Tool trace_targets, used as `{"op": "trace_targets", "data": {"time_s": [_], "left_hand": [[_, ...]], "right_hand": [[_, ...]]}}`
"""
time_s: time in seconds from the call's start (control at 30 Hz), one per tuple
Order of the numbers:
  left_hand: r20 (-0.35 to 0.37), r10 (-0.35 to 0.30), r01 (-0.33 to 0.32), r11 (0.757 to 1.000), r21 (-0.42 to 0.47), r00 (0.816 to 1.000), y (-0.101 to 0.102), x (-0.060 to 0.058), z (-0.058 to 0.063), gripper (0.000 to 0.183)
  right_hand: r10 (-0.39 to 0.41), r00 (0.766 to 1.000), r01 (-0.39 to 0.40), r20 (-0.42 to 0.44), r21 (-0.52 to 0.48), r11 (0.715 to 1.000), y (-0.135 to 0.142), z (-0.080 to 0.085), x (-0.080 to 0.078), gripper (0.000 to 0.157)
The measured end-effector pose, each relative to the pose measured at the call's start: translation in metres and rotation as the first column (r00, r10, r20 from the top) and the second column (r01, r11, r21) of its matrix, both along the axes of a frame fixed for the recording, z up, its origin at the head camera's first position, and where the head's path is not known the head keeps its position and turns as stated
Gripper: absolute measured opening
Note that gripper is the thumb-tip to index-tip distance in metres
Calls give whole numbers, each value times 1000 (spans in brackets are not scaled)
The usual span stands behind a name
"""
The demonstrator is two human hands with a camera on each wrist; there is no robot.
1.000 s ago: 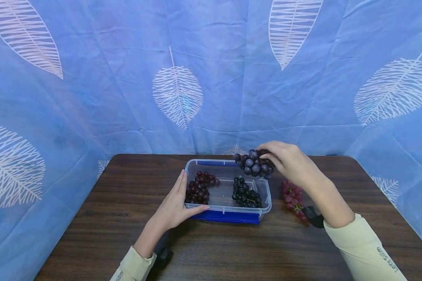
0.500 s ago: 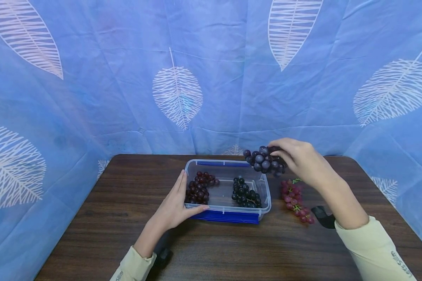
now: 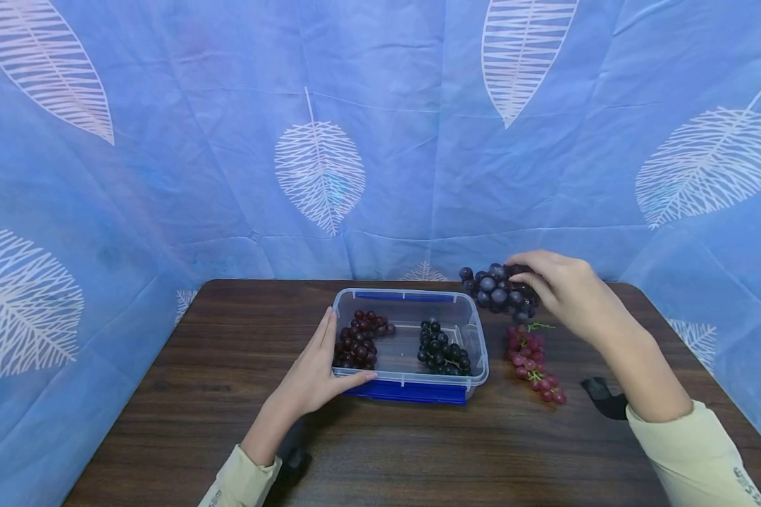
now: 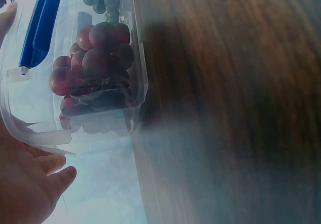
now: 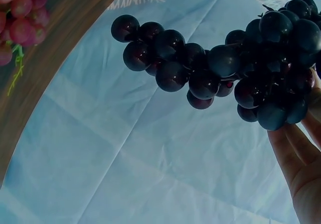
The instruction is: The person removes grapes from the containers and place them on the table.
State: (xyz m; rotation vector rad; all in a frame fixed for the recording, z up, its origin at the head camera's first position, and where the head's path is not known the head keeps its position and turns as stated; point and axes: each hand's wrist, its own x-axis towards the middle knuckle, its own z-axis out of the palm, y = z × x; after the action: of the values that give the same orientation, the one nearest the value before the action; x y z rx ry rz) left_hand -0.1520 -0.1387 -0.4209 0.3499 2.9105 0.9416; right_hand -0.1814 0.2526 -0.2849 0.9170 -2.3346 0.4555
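My right hand pinches a bunch of dark purple grapes in the air, to the right of a clear plastic food container with blue clips. In the right wrist view, this bunch hangs with its narrow end away from the fingers. Straight fingers of my left hand lie along the container's left side, the thumb on its front rim. Inside the container, dark red grapes lie at left and black-green grapes at right.
A bunch of pink-red grapes lies on the dark wooden table, right of the container. Behind the table hangs a blue cloth with white leaf prints.
My right hand has moved right with the dark purple grapes, from over the container's back right corner to beyond its right side. The left hand and container have stayed put.
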Motion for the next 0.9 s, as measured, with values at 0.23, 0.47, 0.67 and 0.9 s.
{"op": "trace_targets", "data": {"time_s": [0.23,0.47,0.67,0.9], "left_hand": [[-5,-1,1,1000,2,1000,-1,0,-1,134],[-4,1,-1,1000,1,1000,0,0,-1,133],[-5,3,-3,1000,2,1000,0,-1,-1,132],[-14,1,-1,1000,1,1000,0,-1,-2,131]], "right_hand": [[-20,999,21,-47,4,1000,13,-3,2,40],[-56,997,56,-60,-5,998,23,-3,5,39],[-74,995,73,-70,-11,997,32,-6,7,39],[-108,992,107,-71,-16,994,43,-9,8,37]]}}
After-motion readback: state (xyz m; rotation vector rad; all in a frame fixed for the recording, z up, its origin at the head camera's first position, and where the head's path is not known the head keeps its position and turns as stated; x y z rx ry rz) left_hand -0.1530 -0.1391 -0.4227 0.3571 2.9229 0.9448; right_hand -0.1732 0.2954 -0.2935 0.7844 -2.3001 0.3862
